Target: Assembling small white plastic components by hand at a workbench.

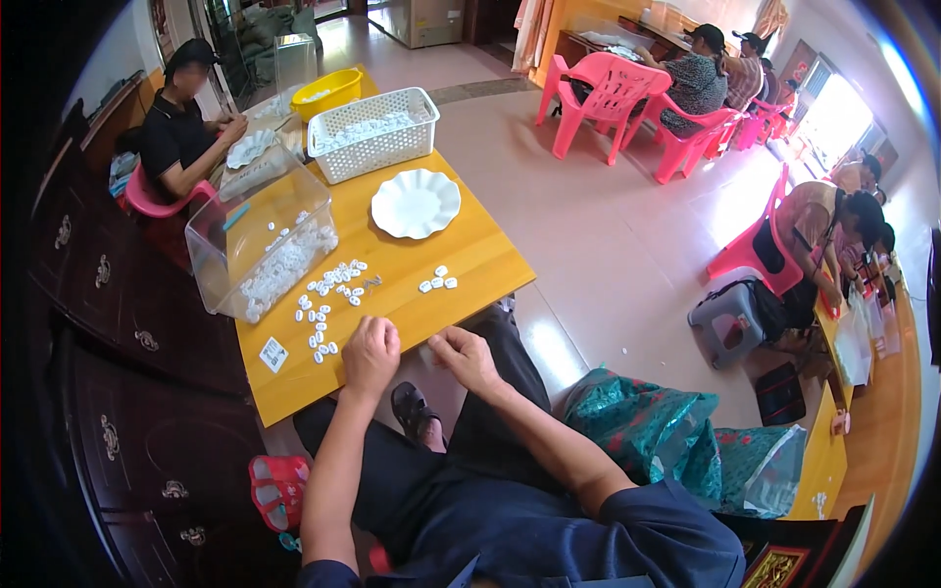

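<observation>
My left hand (371, 353) is closed, fingers curled, just off the near edge of the yellow wooden table (490, 257). To its right, my right hand (465, 359) pinches with thumb and forefinger. Whatever either hand holds is too small or hidden to make out. Beyond my left hand lie many loose small white oval pieces (321, 316) with dark slots or marks. A few small metal bits (371, 283) lie beside them. A separate little group of white pieces (438, 282) sits farther right. A white scalloped plate (416, 204) rests beyond that group.
On the table stand a clear plastic bin (218, 257) of white pieces, a white perforated basket (372, 157), a yellow basin (326, 93) and a printed card (273, 355). A co-worker sits far left. Green bags (637, 421) lie at my right; others work on pink chairs (600, 93).
</observation>
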A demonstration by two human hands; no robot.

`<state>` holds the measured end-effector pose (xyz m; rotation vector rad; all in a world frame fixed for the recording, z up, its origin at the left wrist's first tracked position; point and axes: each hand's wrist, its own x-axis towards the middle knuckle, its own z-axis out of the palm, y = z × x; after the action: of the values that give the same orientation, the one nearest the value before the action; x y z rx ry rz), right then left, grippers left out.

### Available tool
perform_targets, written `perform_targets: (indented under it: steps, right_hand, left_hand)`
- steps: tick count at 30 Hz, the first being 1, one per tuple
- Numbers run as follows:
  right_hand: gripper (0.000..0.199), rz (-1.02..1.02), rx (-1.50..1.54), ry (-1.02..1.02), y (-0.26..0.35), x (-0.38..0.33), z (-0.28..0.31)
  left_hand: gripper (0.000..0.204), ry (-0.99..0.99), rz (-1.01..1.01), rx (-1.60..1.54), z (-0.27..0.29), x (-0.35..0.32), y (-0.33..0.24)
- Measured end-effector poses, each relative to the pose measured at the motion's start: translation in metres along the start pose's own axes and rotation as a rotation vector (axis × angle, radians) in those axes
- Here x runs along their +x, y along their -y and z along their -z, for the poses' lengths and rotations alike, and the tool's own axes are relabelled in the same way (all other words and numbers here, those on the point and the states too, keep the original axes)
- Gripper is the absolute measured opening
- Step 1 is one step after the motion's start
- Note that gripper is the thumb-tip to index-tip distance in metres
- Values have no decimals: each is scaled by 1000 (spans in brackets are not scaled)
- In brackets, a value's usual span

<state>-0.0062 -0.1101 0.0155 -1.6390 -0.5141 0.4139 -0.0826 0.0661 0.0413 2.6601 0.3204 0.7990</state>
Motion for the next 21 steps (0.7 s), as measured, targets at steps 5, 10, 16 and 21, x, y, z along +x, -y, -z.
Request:
perform_targets:
  steps: [5, 10, 16, 21]
  right_hand:
    - [27, -294, 510, 306, 6, 2, -5]
    - [24, -389, 501, 484, 17, -1, -4]
    - [18, -502, 588, 575, 15, -4, 0]
    - [15, -519, 639, 597, 10, -5, -5]
  left_hand:
    - [8, -53, -87, -145, 24, -21, -41]
    - [9, -68, -140, -84, 34, -35, -39]
    - [8, -4, -146, -210, 48, -41, -37]
    - [5, -35, -9, -374, 46, -49, -41]
